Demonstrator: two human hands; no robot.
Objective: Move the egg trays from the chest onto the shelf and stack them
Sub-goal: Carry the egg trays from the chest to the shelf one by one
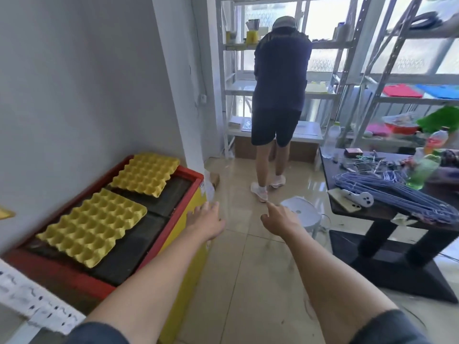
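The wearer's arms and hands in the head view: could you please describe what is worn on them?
Both forearms are bare. The left hand and right hand wear no gloves, and no rings or watch show. Dark grey-blue sleeve edges appear only near the elbows at the bottom of the frame.

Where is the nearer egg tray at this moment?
The nearer egg tray lies at lower left on the chest lid, before the farther egg tray, left of the left hand.
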